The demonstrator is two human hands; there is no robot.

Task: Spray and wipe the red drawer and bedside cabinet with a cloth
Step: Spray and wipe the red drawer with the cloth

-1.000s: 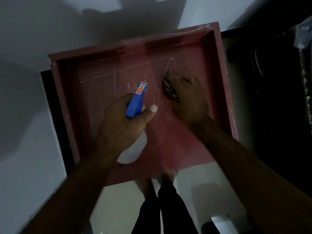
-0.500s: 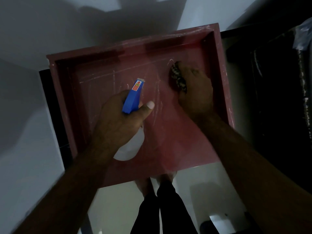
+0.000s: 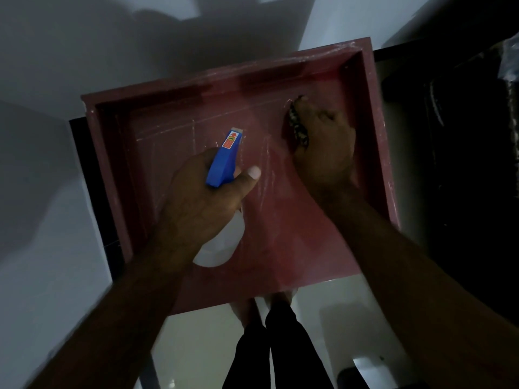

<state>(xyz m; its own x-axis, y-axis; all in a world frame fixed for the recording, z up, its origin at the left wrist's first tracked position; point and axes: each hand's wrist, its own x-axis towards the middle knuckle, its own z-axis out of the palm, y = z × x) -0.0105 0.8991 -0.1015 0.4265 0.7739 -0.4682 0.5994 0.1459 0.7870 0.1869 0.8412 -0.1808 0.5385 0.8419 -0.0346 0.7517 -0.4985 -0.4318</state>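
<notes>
The red drawer (image 3: 112, 169) lies open below me, its floor streaked with pale smears. My left hand (image 3: 196, 203) grips a spray bottle (image 3: 224, 158) with a blue trigger head and a white body, held over the drawer's middle. My right hand (image 3: 325, 144) presses a patterned cloth (image 3: 297, 127) onto the drawer floor near the far right corner. Most of the cloth is hidden under that hand.
A dark cabinet edge (image 3: 84, 175) runs along the drawer's left side. White walls lie to the left and behind. Dark furniture (image 3: 463, 136) fills the right. My legs in black trousers (image 3: 266, 346) stand on a pale glossy floor under the drawer's near edge.
My right hand has slid the cloth away from the centre toward the far right corner of the drawer. The left hand with the spray bottle has stayed almost still.
</notes>
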